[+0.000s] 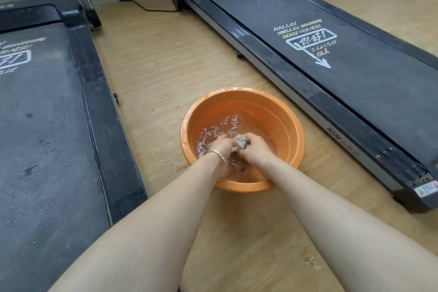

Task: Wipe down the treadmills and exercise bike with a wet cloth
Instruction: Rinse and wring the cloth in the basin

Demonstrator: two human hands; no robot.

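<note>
Grip of left hand and right hand closed round cloth in basin on wooden floor between treadmills.

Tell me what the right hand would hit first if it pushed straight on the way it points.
The right hand grips the cloth, so it would press that against the left hand, which holds the other side. Past those, probably the far wall of the orange basin; depth is unclear.
</note>
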